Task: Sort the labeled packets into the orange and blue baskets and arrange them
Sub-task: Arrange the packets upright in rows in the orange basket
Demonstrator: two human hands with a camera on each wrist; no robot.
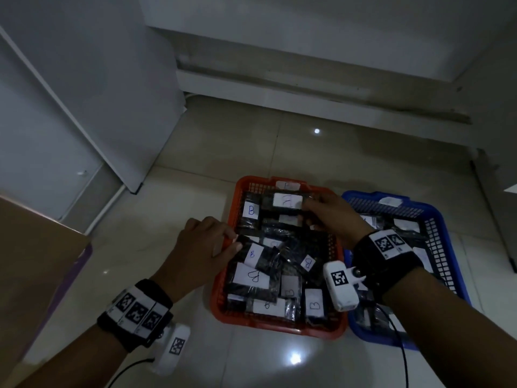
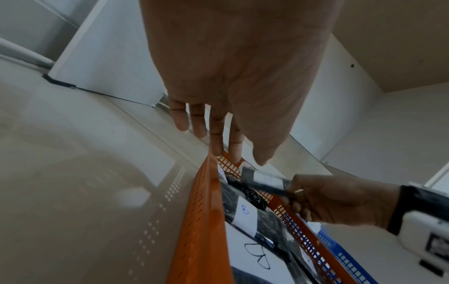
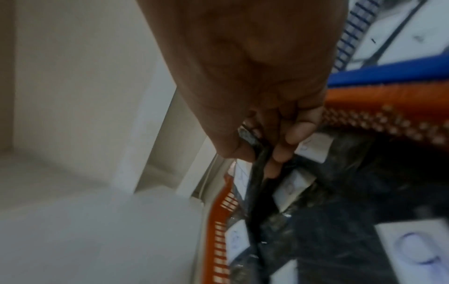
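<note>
1. Left hand [image 1: 205, 249]: fingers straight and spread, tips resting at the left rim of the orange basket [image 1: 223, 287], gripping nothing.
2. Right hand [image 1: 334, 217]: pinching a black packet [image 1: 288, 201] with a white label, raised over the basket's far end.
3. Orange basket: on the floor, full of B-labelled packets, blue basket [image 1: 444, 219] touching its right side.

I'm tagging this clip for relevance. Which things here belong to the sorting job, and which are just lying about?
Part of the job:
orange basket
blue basket
labeled packets
packet held by the right hand
right hand
left hand

Just lying about:
cardboard box
white cabinet
</note>
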